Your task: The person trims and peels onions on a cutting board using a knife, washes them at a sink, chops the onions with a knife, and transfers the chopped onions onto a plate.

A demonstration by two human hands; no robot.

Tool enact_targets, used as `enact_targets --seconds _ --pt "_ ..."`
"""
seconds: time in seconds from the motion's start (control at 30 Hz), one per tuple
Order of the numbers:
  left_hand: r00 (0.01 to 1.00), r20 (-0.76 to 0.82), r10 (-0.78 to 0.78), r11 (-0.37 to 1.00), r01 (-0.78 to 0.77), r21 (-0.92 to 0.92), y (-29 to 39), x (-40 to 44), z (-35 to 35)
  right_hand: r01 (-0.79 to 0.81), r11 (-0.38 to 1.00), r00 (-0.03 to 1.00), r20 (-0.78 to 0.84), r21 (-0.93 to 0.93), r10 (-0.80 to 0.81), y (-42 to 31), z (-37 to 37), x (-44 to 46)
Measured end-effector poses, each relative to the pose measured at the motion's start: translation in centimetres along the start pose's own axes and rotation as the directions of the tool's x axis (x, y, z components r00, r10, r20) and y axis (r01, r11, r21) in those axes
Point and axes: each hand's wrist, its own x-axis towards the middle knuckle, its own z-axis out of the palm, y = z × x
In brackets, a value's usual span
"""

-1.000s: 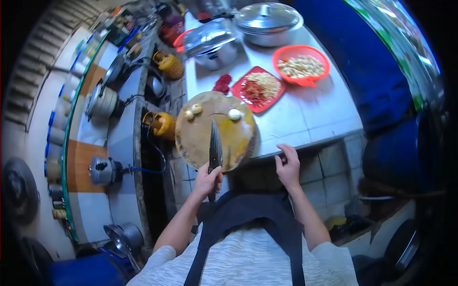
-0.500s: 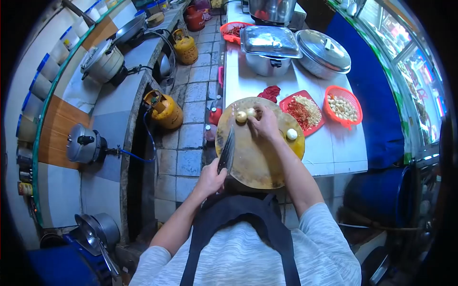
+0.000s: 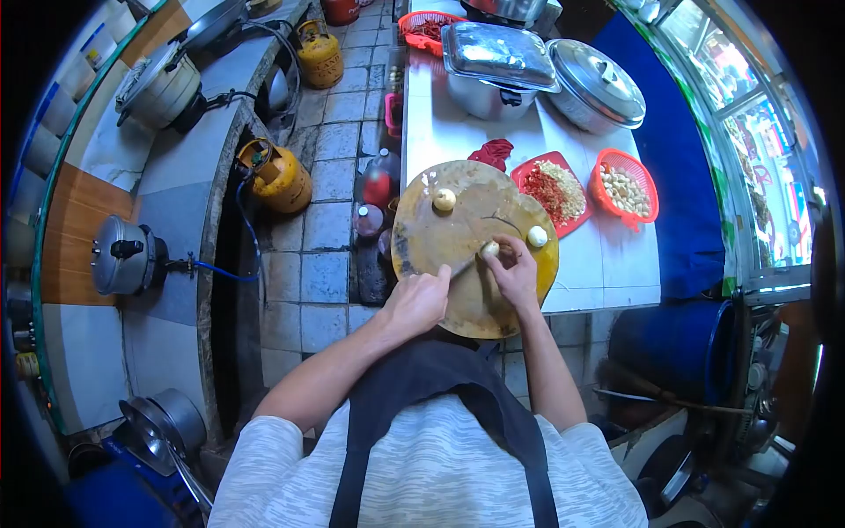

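Note:
My left hand (image 3: 418, 301) is wrapped round the handle of a knife (image 3: 465, 267), whose blade points right across the round wooden board (image 3: 431, 255). Beside the blade tip, the fingers of my right hand (image 3: 515, 273) pinch a small pale bulb (image 3: 490, 250) against the board. Another bulb (image 3: 444, 200) lies near the board's far left edge, and a whiter one (image 3: 537, 236) at its right edge. Behind the board, a red plate (image 3: 576, 222) holds chopped red and pale pieces. A red cloth (image 3: 493, 153) lies left of the plate.
A red basket (image 3: 650, 189) of pale cloves stands on the white table (image 3: 616, 275), with two lidded metal pots (image 3: 493, 97) (image 3: 598, 84) behind. Left of the aisle, a yellow gas cylinder (image 3: 282, 180) stands by a counter holding a pressure cooker (image 3: 123, 255). Bottles stand beside the table.
My right hand has moved from the board's far side toward me with a bulb. The knife has swung from pointing away to pointing right, near that bulb.

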Motion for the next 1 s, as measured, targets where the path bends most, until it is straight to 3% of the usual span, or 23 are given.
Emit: enact_targets --seconds 0.1,0.3,0.63,0.8,0.97,1.0 --pt "0.997 0.071 -0.024 0.999 0.021 0.049 0.8 0.2 -0.5 0.046 0.986 0.986 -0.165 0.160 -0.019 0.9 1.2 -0.2" --pt "0.992 0.112 -0.049 0.997 0.041 0.069 2.4 0.2 -1.7 -0.128 0.964 0.984 -0.095 0.235 0.154 0.9 0.8 0.0" --pt "0.988 0.141 -0.061 0.993 0.046 0.107 3.4 1.8 -1.6 -0.111 0.968 0.977 -0.155 0.227 0.149 0.3 1.0 -0.1" --pt "0.997 0.081 -0.009 0.994 0.000 0.113 3.6 5.3 0.0 -0.044 0.978 0.976 -0.198 0.204 0.086 1.0 1.0 -0.2" --pt "0.997 0.069 -0.018 1.000 0.016 0.026 2.2 9.2 2.7 -0.101 0.985 0.987 -0.110 0.137 0.116 0.1 0.0 -0.3" --pt "0.997 0.072 -0.008 1.000 0.006 0.026 1.9 9.4 2.4 -0.045 0.998 0.992 -0.118 0.050 0.051 -0.2 -0.4 -0.3"
